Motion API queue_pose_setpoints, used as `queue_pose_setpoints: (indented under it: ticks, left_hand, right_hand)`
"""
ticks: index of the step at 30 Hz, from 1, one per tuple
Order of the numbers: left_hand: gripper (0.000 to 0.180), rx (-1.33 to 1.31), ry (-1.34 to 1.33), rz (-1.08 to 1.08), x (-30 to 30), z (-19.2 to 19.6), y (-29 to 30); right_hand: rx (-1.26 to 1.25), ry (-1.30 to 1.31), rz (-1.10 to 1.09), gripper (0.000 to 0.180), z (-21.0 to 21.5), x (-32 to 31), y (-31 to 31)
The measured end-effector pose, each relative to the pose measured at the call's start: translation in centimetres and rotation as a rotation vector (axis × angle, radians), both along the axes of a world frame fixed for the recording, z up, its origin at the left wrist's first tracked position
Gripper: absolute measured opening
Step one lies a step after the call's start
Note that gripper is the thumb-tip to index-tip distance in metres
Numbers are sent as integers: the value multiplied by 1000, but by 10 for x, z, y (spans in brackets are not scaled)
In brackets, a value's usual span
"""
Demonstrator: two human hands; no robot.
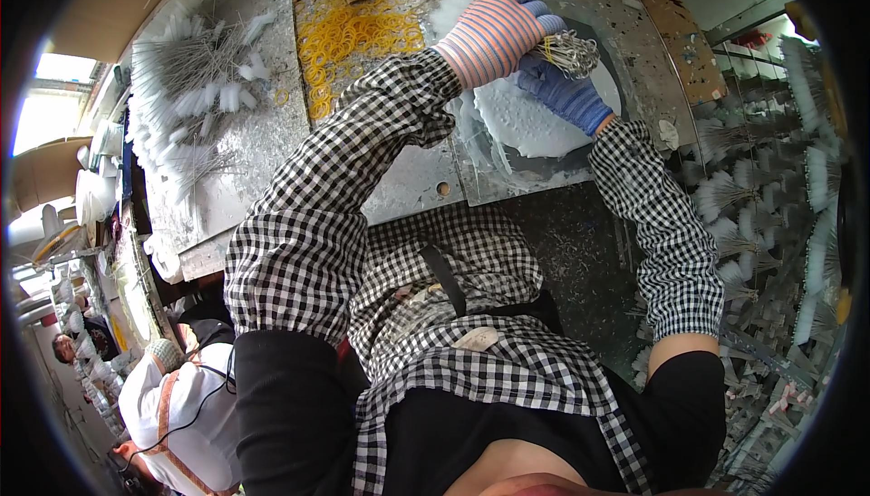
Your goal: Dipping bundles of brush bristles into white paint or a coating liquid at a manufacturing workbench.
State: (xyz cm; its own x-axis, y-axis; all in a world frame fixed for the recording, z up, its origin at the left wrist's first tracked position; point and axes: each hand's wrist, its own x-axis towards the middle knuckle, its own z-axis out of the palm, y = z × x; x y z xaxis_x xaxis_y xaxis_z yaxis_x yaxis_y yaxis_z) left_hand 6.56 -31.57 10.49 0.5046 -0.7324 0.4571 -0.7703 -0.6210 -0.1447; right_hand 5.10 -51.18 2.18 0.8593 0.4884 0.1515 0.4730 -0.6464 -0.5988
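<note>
My left hand (494,38), in a pink-and-blue striped glove, is closed round a bundle of twisted-wire brushes. The bundle's white bristles (458,0) stick out past the left side of the hand, and its looped wire ends (569,54) point right. A thin yellow band seems to circle the wires. Just below the wire ends is my right hand (564,96), in a blue glove, its fingers bent against the bundle and partly hidden. Beneath both hands, white paste (530,120) is spread thickly over a dark plate (609,88) on the bench.
Yellow rubber bands (349,38) lie heaped left of my hands. Many loose wire brushes (195,88) are piled at the bench's left. More brushes (739,192) hang or stand in rows at the right. Another person in white (186,405) is at lower left.
</note>
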Motion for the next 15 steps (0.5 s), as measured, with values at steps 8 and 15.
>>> queue_pose_setpoints:
  ticks: [8,15]
  left_hand:
    - [60,-25,55,12,6,3,0]
    - [35,-339,149,24,21,17,13]
  right_hand:
    - [-87,27,-58,41,15,-3,2]
    - [-221,164,-72,56,82,-11,14]
